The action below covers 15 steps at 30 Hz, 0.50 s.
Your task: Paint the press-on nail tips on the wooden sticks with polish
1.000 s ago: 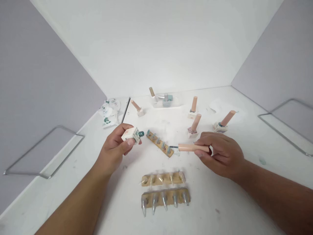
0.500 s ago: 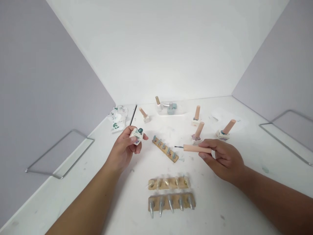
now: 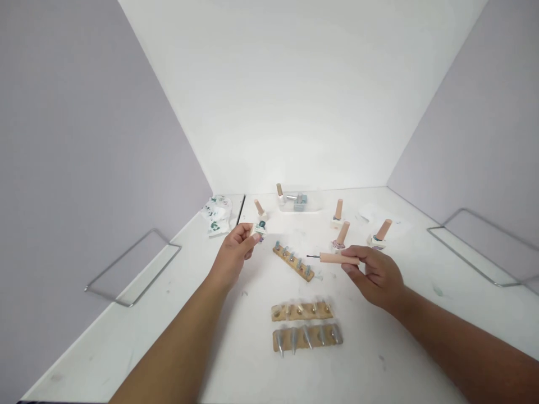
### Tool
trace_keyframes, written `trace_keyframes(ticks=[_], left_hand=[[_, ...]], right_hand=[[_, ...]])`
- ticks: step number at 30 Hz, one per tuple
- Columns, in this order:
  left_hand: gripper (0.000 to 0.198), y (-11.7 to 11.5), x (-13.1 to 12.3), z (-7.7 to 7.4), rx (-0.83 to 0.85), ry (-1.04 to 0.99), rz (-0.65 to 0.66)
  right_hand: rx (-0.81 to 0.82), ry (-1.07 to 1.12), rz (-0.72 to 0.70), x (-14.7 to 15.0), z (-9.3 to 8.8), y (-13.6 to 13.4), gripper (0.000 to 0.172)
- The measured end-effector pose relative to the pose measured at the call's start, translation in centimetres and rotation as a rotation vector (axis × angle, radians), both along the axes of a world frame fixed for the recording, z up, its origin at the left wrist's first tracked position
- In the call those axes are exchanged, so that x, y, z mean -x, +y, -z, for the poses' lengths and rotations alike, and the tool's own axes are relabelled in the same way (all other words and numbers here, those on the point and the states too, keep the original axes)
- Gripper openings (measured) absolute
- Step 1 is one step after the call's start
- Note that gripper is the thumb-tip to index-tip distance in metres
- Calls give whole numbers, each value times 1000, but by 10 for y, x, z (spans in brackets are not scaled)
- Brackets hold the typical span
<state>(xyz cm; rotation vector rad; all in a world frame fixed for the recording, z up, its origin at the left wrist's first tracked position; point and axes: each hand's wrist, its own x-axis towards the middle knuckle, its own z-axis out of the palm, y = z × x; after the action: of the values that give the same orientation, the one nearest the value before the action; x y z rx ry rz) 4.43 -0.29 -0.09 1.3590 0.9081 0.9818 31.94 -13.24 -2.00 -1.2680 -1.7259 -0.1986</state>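
Note:
Pinched in my left hand [image 3: 237, 247] is a small white nail polish bottle [image 3: 258, 229], uncapped, with dark green polish around its neck. My right hand [image 3: 377, 275] grips a peach-coloured nail polish brush cap [image 3: 338, 258], its dark-tipped brush pointing left. Between and below the hands lies a slanted wooden strip [image 3: 293, 264] carrying several grey-blue nail tips. Nearer to me are a strip with clear nail tips [image 3: 302, 310] and another with long greyish nail tips [image 3: 307, 338].
Peach-capped polish bottles stand at the right [image 3: 381, 233], middle right [image 3: 341, 234], back right [image 3: 338, 212] and back left [image 3: 260, 209]. A clear tray [image 3: 311, 202] of bottles sits against the back wall. Green-stained tissue [image 3: 219, 210] lies back left, beside a thin black stick [image 3: 241, 210]. Metal wire frames flank the table.
The camera view has shifted, so the table's things appear somewhat differently placed. My left hand has tilted the bottle, its opening now facing more towards me. Both hands keep their holds.

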Motion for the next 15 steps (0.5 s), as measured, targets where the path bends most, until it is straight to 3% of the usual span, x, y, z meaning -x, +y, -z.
trace_keyframes(ticks=[4, 8, 15], left_hand=[[24, 4, 0, 3, -30, 74, 58], [23, 11, 2, 11, -75, 188, 72], [32, 25, 8, 22, -187, 483, -13]], right_hand=[[36, 46, 42, -5, -16, -3, 12], [158, 70, 79, -3, -46, 3, 18], [513, 73, 42, 37, -105, 50, 19]])
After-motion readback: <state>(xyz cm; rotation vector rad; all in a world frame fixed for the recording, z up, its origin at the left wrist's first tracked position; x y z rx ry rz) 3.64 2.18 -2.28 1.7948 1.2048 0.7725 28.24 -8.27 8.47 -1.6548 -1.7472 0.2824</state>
